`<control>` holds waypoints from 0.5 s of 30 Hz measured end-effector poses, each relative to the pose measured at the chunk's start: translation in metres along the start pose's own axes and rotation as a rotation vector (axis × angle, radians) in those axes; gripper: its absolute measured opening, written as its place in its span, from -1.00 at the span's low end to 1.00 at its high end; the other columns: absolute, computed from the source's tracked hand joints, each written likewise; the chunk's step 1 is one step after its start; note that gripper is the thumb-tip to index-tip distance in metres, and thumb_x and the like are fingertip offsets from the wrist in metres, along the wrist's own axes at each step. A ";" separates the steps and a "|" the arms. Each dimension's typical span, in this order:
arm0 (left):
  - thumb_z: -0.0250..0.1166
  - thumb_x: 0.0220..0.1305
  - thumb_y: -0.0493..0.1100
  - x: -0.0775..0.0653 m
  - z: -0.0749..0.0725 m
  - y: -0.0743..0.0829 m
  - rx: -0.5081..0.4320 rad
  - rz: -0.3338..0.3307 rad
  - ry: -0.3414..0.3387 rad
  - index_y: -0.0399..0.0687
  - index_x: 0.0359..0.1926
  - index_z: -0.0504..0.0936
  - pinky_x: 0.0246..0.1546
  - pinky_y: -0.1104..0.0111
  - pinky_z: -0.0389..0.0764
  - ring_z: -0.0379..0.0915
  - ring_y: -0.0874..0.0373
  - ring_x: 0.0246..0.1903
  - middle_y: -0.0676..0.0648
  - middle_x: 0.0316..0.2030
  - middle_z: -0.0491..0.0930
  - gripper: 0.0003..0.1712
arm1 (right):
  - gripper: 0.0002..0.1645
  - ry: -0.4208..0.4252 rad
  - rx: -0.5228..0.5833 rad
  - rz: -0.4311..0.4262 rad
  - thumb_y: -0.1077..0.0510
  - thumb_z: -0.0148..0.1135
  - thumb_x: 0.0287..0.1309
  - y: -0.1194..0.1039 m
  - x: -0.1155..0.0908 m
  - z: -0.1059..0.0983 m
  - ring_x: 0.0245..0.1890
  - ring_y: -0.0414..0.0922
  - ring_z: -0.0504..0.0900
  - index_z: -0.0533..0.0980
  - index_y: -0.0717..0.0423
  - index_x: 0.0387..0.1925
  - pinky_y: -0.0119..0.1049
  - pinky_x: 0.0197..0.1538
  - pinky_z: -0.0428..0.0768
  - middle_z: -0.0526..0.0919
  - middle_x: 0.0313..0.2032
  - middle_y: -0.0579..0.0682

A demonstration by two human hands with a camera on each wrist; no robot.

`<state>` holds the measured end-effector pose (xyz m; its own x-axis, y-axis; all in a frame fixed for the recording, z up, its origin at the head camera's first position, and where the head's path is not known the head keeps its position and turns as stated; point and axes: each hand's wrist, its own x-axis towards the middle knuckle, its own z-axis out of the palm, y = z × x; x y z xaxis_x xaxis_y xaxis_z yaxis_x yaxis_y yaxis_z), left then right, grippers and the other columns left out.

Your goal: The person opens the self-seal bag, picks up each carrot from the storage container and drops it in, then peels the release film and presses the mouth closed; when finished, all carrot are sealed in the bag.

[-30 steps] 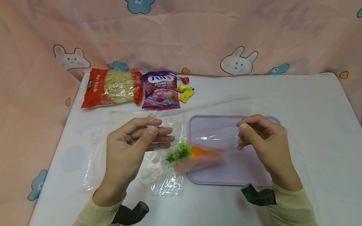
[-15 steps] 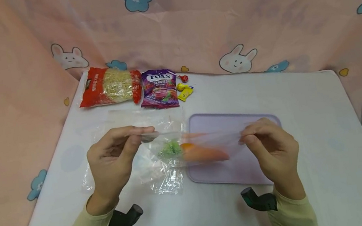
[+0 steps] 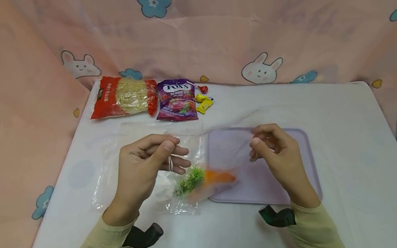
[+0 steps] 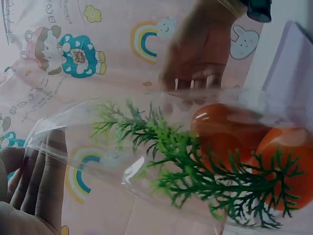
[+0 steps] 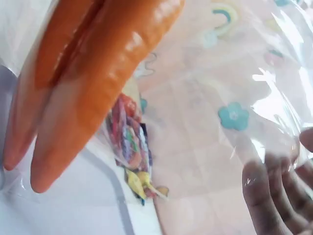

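Note:
Two orange carrots [image 5: 93,93] with green leafy tops [image 4: 195,166] hang inside a clear plastic bag [image 4: 132,171] above the table. My left hand [image 3: 142,170] pinches one upper end of this bag between thumb and index finger, its other fingers loosely bent. At the opposite end my right hand [image 3: 278,151] holds the bag's edge between thumb and fingers. Below the hands lie other clear bags [image 3: 109,166] and a pale purple tray [image 3: 254,196]; the bag with the carrots overlaps the tray's left side in the head view.
Along the table's back edge lie a red packet of noodles [image 3: 129,94], a purple Fox's candy bag [image 3: 177,101], a red lollipop [image 3: 203,89] and yellow wrapped candies [image 3: 205,105]. A pink patterned cloth [image 3: 201,34] hangs behind the white table [image 3: 345,141].
My hands drew apart and stretched the bag half a second ago. Now they are closer together again, and the bag with the carrots hangs slacker and lower.

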<state>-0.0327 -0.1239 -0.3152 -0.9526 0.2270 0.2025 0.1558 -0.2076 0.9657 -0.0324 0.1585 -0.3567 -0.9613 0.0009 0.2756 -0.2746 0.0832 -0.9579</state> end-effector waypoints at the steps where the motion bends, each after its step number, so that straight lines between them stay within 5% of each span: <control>1: 0.14 0.32 -0.33 0.001 0.000 -0.001 -0.010 -0.019 -0.004 -0.30 -0.15 0.62 -0.50 -0.01 0.63 0.63 -0.23 -0.46 -0.25 -0.34 0.68 -0.83 | -0.73 0.042 -0.008 -0.021 0.44 0.14 0.16 -0.003 0.000 0.004 -0.42 0.03 0.57 0.40 0.41 -0.08 -0.28 -0.39 0.65 0.48 -0.30 0.25; 4: 0.15 0.32 -0.32 0.002 0.003 -0.003 -0.038 -0.036 -0.013 -0.31 -0.13 0.60 -0.51 -0.03 0.62 0.62 -0.25 -0.46 -0.25 -0.34 0.67 -0.82 | -0.68 0.255 0.023 -0.242 0.49 0.15 0.04 -0.013 0.000 0.018 -0.29 0.03 0.50 0.33 0.50 -0.13 -0.35 -0.24 0.59 0.41 -0.23 0.24; 6: 0.16 0.31 -0.32 0.002 0.005 -0.002 -0.035 -0.031 -0.013 -0.34 -0.10 0.59 -0.52 -0.02 0.62 0.62 -0.24 -0.48 -0.26 -0.34 0.67 -0.80 | -0.75 0.399 0.029 -0.504 0.46 0.19 -0.03 -0.021 0.001 0.029 -0.30 0.04 0.46 0.36 0.53 -0.28 -0.36 -0.22 0.52 0.43 -0.29 0.24; 8: 0.16 0.31 -0.32 0.003 0.008 0.000 -0.022 -0.025 -0.013 -0.37 -0.07 0.57 -0.52 -0.02 0.62 0.62 -0.23 -0.48 -0.27 -0.33 0.67 -0.78 | -0.82 0.435 -0.032 -0.772 0.41 0.22 -0.04 -0.030 0.001 0.038 -0.39 0.05 0.43 0.41 0.49 -0.41 -0.32 -0.28 0.48 0.44 -0.41 0.24; 11: 0.17 0.31 -0.31 0.003 0.012 0.005 0.021 -0.011 -0.003 -0.39 -0.06 0.57 -0.52 0.01 0.63 0.63 -0.22 -0.50 -0.29 -0.35 0.67 -0.76 | -0.88 0.291 -0.219 -1.001 0.29 0.26 0.04 -0.050 -0.001 0.053 -0.44 0.05 0.45 0.53 0.33 -0.45 -0.29 -0.33 0.47 0.50 -0.47 0.20; 15: 0.18 0.30 -0.30 0.003 0.015 0.009 0.073 -0.005 0.017 -0.37 -0.10 0.59 -0.52 0.04 0.64 0.63 -0.18 -0.53 -0.27 -0.38 0.67 -0.78 | -0.89 0.024 -0.490 -0.959 0.24 0.24 0.13 -0.076 -0.001 0.070 -0.33 0.04 0.52 0.61 0.19 -0.30 -0.22 -0.25 0.54 0.58 -0.31 0.14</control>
<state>-0.0299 -0.1112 -0.3040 -0.9577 0.2113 0.1952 0.1690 -0.1362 0.9762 -0.0120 0.0826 -0.2898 -0.3478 -0.2581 0.9013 -0.8688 0.4501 -0.2064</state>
